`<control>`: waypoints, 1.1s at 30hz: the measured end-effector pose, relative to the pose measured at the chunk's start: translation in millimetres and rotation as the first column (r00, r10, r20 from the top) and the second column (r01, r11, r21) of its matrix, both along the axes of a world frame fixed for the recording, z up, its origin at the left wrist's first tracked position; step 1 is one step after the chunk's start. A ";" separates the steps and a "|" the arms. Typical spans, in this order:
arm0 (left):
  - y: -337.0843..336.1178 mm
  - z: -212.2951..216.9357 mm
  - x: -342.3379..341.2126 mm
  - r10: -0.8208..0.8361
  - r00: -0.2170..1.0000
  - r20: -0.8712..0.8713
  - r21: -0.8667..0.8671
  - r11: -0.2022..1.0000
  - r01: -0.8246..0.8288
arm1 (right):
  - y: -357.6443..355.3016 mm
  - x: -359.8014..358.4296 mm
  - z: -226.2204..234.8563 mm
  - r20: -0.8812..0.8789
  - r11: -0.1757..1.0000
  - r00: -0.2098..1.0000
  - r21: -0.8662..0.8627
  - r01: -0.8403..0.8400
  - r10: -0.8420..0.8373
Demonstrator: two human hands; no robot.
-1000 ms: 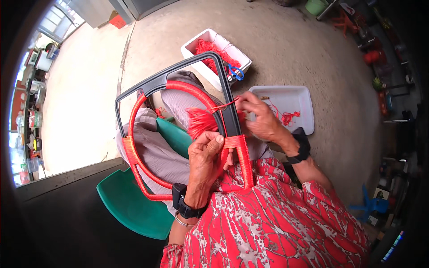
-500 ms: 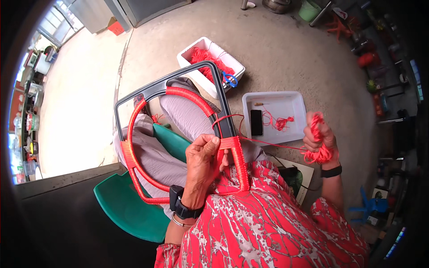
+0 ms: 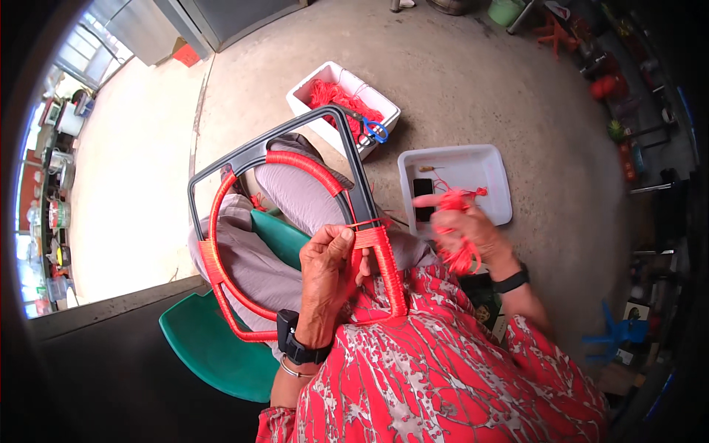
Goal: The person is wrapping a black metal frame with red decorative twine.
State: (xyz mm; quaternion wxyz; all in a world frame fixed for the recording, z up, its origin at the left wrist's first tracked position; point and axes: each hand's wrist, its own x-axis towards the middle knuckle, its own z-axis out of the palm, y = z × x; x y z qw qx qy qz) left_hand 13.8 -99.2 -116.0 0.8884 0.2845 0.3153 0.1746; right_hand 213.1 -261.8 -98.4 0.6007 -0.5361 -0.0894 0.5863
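Right hand (image 3: 473, 232) returned frameward, red cord (image 3: 459, 255) bunched inside its grip.

A white rectangular foam box (image 3: 347, 103) stood on the concrete floor (image 3: 473, 81); no labels or screens showed.

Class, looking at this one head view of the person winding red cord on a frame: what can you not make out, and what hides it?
- Right hand: its grip on the red cord bundle is motion-blurred.
- Left hand: fingertips hidden behind the frame.
- White box: contents under the red cord unseen.
- Shelves at both rims: too small, fisheye-bent.
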 end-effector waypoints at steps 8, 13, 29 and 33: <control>2.3 -5.9 -2.7 0.002 1.000 0.018 -0.057 0.998 -0.001 | 19.0 -29.8 -24.0 0.132 0.996 0.991 0.090 -0.019 0.007; 4.6 -3.1 0.1 0.010 0.999 0.031 -0.110 0.994 -0.006 | 29.7 -40.4 29.7 0.225 0.995 0.974 0.100 -0.002 -0.020; 3.0 -4.4 -6.2 0.003 0.991 0.132 -0.092 0.996 0.010 | 34.6 -63.7 53.3 0.700 0.891 0.680 0.141 -0.431 0.219; 1.7 -0.8 -3.8 0.000 0.991 0.132 -0.102 0.995 0.014 | 15.6 -63.2 41.9 0.699 0.913 0.673 0.069 -0.402 0.243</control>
